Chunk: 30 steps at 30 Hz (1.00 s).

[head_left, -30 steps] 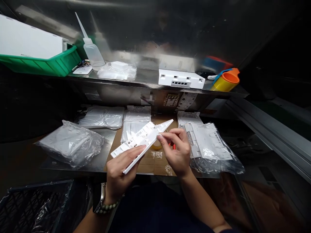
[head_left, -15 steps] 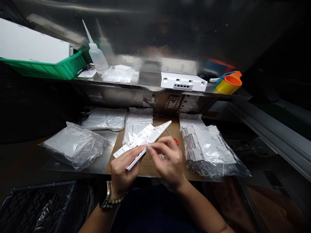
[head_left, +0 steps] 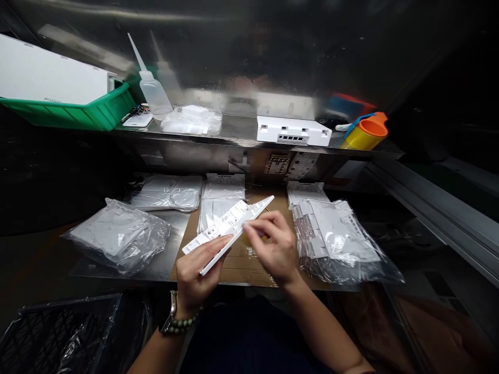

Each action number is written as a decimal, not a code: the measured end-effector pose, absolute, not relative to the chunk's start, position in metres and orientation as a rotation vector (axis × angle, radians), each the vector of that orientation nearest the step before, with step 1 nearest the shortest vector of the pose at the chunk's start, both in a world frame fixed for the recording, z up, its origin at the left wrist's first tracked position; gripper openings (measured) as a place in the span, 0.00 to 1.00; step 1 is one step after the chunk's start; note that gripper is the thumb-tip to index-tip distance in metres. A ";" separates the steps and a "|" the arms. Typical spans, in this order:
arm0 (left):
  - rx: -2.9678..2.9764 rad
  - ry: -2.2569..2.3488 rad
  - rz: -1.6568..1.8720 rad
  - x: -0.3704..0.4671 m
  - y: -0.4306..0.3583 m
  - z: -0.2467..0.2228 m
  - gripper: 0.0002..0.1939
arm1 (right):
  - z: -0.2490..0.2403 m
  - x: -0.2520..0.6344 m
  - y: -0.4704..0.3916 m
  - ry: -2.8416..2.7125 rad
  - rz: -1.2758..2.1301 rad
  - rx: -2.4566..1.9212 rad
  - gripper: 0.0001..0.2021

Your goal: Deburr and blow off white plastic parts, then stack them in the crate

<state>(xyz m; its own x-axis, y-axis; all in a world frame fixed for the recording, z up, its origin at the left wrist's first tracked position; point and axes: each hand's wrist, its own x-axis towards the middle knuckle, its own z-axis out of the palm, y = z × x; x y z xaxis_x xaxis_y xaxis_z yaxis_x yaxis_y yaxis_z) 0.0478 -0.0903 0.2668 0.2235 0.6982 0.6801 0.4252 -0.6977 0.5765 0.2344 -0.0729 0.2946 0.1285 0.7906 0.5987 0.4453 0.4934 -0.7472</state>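
Observation:
My left hand (head_left: 198, 275) grips the lower end of a white plastic housing part (head_left: 255, 210), held tilted above the cardboard. Its long edge slants up to the right, and a ribbed inner face shows on the left side. My right hand (head_left: 276, 246) is closed in a pinch at the part's right edge, thumb against forefinger. Whatever sits between those fingertips is too small to make out. Under the hands lies a brown cardboard sheet (head_left: 237, 270). Behind the part rests a stack of white panels (head_left: 224, 189).
Bagged white parts lie left (head_left: 117, 234) and right (head_left: 339, 234); a wrapped stack (head_left: 167, 191) stands back left. The shelf carries a green bin (head_left: 78, 114), squeeze bottle (head_left: 156, 96), white housing (head_left: 294, 131) and yellow-orange tape roll (head_left: 366, 132). A black crate (head_left: 70, 332) stands lower left.
My right hand has slid slightly up and right along the part's edge, still pinched. The left hand keeps its grip nearly unmoved. The red-handled tool is now hidden behind my right hand.

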 end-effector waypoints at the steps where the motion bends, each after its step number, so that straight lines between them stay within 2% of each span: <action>1: 2.224 1.060 1.463 0.048 -0.091 0.267 0.29 | 0.294 0.237 -0.071 -1.467 0.323 -1.159 0.04; 7: 2.112 1.125 1.449 0.050 -0.094 0.266 0.28 | 0.291 0.225 -0.078 -1.543 0.394 -1.124 0.04; 9: 1.994 1.176 1.444 0.050 -0.097 0.267 0.23 | 0.288 0.229 -0.073 -1.554 0.397 -1.113 0.04; 12: 1.562 1.376 1.429 0.048 -0.100 0.270 0.10 | 0.286 0.262 -0.049 -1.376 0.242 -1.233 0.05; 13: 1.348 1.417 1.408 0.047 -0.101 0.271 0.10 | 0.286 0.277 -0.040 -1.270 0.185 -1.277 0.05; 15: 0.902 1.390 1.328 0.044 -0.100 0.275 0.17 | 0.289 0.303 -0.030 -1.087 0.185 -1.299 0.08; 17: 0.562 1.295 1.240 0.041 -0.098 0.280 0.23 | 0.292 0.319 -0.030 -1.000 0.298 -1.267 0.12; 19: 0.377 1.244 1.196 0.039 -0.095 0.285 0.24 | 0.294 0.323 -0.037 -0.992 0.415 -1.241 0.15; 30: 0.281 1.244 1.143 0.043 -0.093 0.297 0.18 | 0.302 0.294 -0.052 -1.173 0.464 -1.224 0.19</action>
<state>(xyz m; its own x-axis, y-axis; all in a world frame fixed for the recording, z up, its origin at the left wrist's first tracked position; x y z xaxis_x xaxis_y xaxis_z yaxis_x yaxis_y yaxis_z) 0.0434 -0.0933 0.2968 -0.1101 0.7968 -0.5941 -0.5245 0.4611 0.7157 0.2936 -0.0517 0.3025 0.3888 0.8106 0.4379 0.2917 0.3425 -0.8931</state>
